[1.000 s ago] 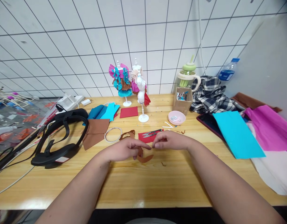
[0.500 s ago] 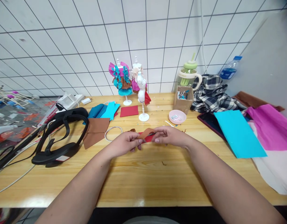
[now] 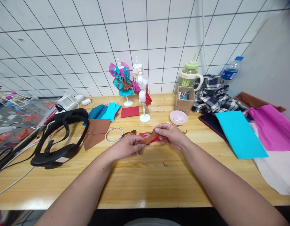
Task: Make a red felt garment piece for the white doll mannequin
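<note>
Between my hands stretches a narrow brown paper strip (image 3: pixel 150 138). My left hand (image 3: pixel 128 145) pinches its left end, fingers closed. Its right end is pinched by my right hand (image 3: pixel 170 134), held slightly higher, so the strip slants. Under it on the table lies a red piece of paper (image 3: pixel 156 139) with what looks like small scissors (image 3: pixel 147 135) on top, partly covered by the strip. A crumpled brown piece (image 3: pixel 130 133) rests just beyond my left hand. Farther back stands a small white dress form (image 3: pixel 142 91) on a round base.
Two dressed forms stand behind, one in a pink, blue and brown paper outfit (image 3: pixel 120 78). A pink bowl (image 3: pixel 178 118) and a cardboard box (image 3: pixel 184 100) sit right of centre. Brown sheets (image 3: pixel 95 133), a white ring (image 3: pixel 114 135) and a black headset (image 3: pixel 62 138) lie left; blue paper (image 3: pixel 241 135) lies right.
The strip, curled before, is now drawn straighter between my hands. My right hand has risen and turned, and the scissors on the red paper now show more.
</note>
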`<state>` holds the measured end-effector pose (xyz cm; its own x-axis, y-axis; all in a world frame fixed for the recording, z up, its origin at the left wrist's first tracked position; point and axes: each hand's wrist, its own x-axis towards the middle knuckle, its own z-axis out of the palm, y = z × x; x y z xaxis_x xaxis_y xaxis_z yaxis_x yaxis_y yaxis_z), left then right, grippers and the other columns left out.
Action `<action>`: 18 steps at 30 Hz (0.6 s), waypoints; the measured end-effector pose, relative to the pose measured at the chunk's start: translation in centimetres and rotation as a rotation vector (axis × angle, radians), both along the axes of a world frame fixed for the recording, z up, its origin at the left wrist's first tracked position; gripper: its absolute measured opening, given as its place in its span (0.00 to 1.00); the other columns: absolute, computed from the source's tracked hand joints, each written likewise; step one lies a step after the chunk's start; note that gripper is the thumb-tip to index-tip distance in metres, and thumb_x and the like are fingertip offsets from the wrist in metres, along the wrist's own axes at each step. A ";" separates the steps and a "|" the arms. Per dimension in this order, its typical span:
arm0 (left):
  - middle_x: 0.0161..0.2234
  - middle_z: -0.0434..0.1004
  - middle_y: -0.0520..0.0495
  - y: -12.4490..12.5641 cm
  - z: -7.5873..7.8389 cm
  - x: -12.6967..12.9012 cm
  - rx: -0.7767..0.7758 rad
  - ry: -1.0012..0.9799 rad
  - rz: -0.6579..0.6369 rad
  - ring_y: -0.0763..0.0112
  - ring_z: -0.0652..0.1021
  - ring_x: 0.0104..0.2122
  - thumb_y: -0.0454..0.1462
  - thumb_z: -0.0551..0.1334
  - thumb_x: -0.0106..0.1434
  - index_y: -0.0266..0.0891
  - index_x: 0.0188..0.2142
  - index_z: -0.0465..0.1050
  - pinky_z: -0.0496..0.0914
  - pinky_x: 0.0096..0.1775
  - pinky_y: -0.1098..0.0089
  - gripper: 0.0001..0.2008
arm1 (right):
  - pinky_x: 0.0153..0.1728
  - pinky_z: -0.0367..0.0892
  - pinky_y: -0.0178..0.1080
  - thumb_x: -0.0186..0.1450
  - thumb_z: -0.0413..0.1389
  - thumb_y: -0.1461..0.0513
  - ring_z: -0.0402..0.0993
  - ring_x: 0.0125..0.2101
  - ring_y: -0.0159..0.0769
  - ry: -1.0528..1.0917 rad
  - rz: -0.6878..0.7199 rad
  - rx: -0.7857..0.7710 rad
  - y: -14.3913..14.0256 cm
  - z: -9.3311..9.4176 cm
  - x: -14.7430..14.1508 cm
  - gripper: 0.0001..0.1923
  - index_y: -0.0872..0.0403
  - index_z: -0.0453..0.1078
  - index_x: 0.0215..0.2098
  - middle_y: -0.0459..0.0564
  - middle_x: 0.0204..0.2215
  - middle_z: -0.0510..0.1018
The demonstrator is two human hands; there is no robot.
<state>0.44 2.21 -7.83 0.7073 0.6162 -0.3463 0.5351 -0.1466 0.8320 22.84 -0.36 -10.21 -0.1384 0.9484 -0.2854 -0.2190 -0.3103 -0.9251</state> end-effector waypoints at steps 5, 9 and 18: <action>0.28 0.75 0.51 0.3 -0.2 -0.2 0.053 0.003 0.059 0.73 0.73 0.27 0.49 0.56 0.64 0.39 0.35 0.70 0.66 0.31 0.73 0.16 | 0.16 0.64 0.28 0.50 0.68 0.57 0.64 0.18 0.25 -0.205 -0.151 0.009 0.5 0.9 2.3 0.14 0.56 0.75 0.31 0.41 0.17 0.70; 0.27 0.74 0.51 0.8 -0.6 -0.7 0.285 0.205 0.121 0.71 0.71 0.28 0.49 0.53 0.65 0.39 0.29 0.69 0.63 0.31 0.71 0.17 | 0.17 0.64 0.28 0.54 0.66 0.63 0.67 0.18 0.26 -0.462 -0.061 -0.051 0.6 1.3 4.0 0.08 0.56 0.74 0.31 0.42 0.17 0.72; 0.25 0.72 0.51 1.0 -1.6 -0.8 0.482 0.453 0.051 0.71 0.69 0.24 0.46 0.54 0.62 0.40 0.26 0.68 0.55 0.26 0.71 0.15 | 0.23 0.60 0.30 0.55 0.63 0.63 0.72 0.25 0.29 -1.012 0.203 0.086 1.1 -1.3 4.1 0.01 0.53 0.76 0.27 0.44 0.24 0.79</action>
